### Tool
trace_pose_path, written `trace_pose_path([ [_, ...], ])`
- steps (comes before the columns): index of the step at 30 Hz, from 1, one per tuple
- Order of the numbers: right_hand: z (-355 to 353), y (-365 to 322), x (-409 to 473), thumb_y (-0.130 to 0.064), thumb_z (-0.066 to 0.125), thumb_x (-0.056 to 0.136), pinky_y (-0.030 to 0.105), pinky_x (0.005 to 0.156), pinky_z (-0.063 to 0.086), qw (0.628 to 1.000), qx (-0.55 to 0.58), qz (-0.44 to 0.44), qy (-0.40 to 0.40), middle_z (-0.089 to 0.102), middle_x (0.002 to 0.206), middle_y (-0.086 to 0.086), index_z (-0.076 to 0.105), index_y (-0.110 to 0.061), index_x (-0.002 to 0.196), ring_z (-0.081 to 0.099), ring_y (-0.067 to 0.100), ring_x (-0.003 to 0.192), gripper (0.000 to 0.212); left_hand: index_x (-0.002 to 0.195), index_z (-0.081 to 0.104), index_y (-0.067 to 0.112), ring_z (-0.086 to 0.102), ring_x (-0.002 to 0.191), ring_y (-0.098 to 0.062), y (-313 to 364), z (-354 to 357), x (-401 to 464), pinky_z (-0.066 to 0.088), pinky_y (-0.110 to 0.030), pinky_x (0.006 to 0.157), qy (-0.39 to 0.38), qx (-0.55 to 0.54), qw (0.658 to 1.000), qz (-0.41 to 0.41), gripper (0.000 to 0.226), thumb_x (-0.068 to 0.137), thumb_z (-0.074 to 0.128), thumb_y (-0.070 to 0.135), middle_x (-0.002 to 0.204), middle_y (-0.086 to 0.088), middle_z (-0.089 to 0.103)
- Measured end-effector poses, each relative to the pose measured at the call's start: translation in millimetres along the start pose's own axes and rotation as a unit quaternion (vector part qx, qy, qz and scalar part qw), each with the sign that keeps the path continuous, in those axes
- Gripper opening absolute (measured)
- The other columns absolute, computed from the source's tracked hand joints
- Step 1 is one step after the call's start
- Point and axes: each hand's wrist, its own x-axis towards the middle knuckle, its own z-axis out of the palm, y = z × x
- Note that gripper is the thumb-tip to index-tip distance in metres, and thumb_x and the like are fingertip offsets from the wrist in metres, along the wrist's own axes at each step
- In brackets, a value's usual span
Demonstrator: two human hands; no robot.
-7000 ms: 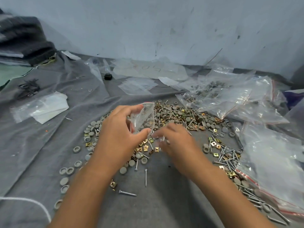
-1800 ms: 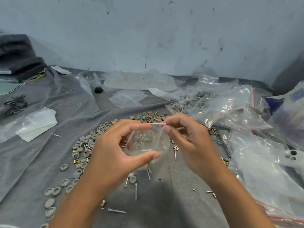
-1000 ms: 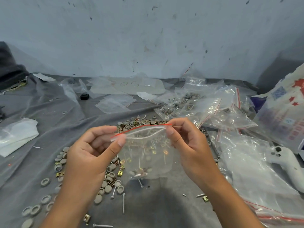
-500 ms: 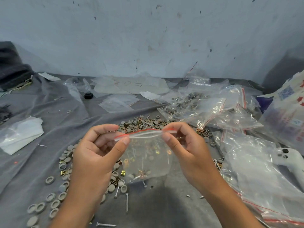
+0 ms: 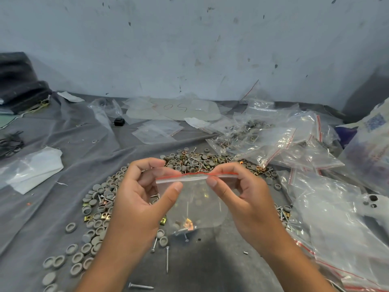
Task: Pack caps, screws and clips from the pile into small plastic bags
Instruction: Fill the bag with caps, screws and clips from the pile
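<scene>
Both hands hold a small clear zip bag (image 5: 196, 205) up over the grey cloth. My left hand (image 5: 140, 204) pinches the left end of its red zip strip between thumb and fingers. My right hand (image 5: 244, 199) pinches the strip's right part the same way. A few caps, a brass clip and a screw lie in the bag's bottom. Below and behind the bag spreads the pile (image 5: 189, 162) of grey caps, screws and brass clips. More caps (image 5: 92, 226) trail off to the left, and loose screws (image 5: 167, 259) lie near the front.
Filled zip bags (image 5: 267, 140) are heaped at the right, with larger clear bags (image 5: 336, 220) in front of them. Flat small bags (image 5: 156, 131) lie behind the pile. A folded white plastic (image 5: 31, 169) sits at left, dark folded fabric (image 5: 19, 81) at far left.
The bag went from loosely held and open-mouthed to stretched level between both hands, zip strip pressed flat. My right thumb and fingers have slid along the strip. The view shifted slightly.
</scene>
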Motion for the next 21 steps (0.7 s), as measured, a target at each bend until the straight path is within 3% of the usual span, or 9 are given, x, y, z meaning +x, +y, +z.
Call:
trace_pose_path([
  [5,2.2,-1.9,-1.3,-0.041,0.070,0.090,0.029,0.069,0.052,1.000,-0.013,-0.017,-0.001,0.072,0.089,-0.011,0.070,-0.036,0.095,0.067,0.016,0.080,0.007,0.103,0.063,0.036,0.073,0.081,-0.012,1.2,5.5,-3.2,0.055,-0.018,0.067,0.017,0.033,0.999,0.008,0.040,0.071,0.086,0.029,0.093,-0.002,0.076],
  [9,1.8,-3.2,-1.9,-0.044,0.071,0.087,0.047,0.072,0.053,1.000,0.001,-0.007,-0.014,0.073,0.090,-0.010,0.071,-0.036,0.094,0.066,0.021,0.078,0.010,0.106,0.061,0.037,0.073,0.087,-0.013,2.7,5.5,-3.9,0.057,-0.022,0.070,0.008,0.030,0.999,0.015,0.045,0.068,0.084,0.038,0.096,-0.003,0.076],
  [11,1.8,-5.1,-2.0,-0.044,0.074,0.086,0.043,0.075,0.056,1.000,0.001,-0.007,-0.025,0.074,0.095,-0.010,0.073,-0.035,0.096,0.069,0.019,0.085,0.014,0.103,0.059,0.036,0.073,0.086,-0.013,4.1,5.7,-3.7,0.055,-0.019,0.070,0.000,0.049,0.999,0.022,0.043,0.068,0.084,0.040,0.093,-0.004,0.076],
  [15,2.1,-8.1,-2.1,-0.039,0.078,0.084,0.015,0.073,0.052,0.999,0.003,-0.019,-0.038,0.076,0.089,-0.012,0.077,-0.032,0.090,0.072,0.013,0.087,0.010,0.092,0.055,0.032,0.075,0.087,-0.021,3.8,5.8,-3.3,0.056,-0.022,0.074,-0.026,0.060,0.997,0.026,0.039,0.070,0.086,0.038,0.091,-0.008,0.077],
  [17,1.3,-9.0,-1.6,-0.041,0.078,0.082,0.012,0.073,0.051,0.999,-0.004,-0.020,-0.034,0.076,0.088,-0.014,0.077,-0.033,0.089,0.072,0.010,0.087,0.010,0.091,0.054,0.030,0.076,0.087,-0.023,4.2,5.8,-3.3,0.057,-0.022,0.075,-0.029,0.063,0.997,0.033,0.039,0.073,0.089,0.034,0.091,-0.008,0.077],
  [21,-2.5,-9.3,-0.6,-0.041,0.078,0.080,0.013,0.071,0.050,0.999,0.029,0.001,-0.020,0.076,0.085,-0.012,0.078,-0.033,0.087,0.072,0.007,0.082,0.010,0.090,0.062,0.039,0.077,0.078,-0.018,5.6,4.1,-0.7,0.056,-0.016,0.062,-0.005,0.022,1.000,0.007,0.040,0.060,0.086,0.028,0.087,-0.006,0.079],
])
